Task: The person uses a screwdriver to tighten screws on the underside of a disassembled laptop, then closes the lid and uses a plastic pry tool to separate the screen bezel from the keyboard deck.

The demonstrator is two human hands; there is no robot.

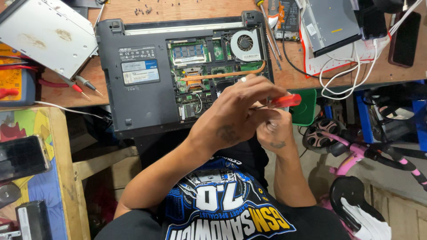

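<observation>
Here the left hand [235,118] and right hand [273,129] meet, fingers clamped on a red-handled screwdriver [284,101] just beside the opened dark grey laptop [147,98] on the wooden bench [187,9].

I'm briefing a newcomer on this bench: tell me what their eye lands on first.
First, the opened black laptop lying bottom up at the centre of the wooden bench, its round fan and copper heat pipe exposed. Just below it, the left hand and right hand meet around a red-handled screwdriver. A pink child's bike stands at lower right.
</observation>
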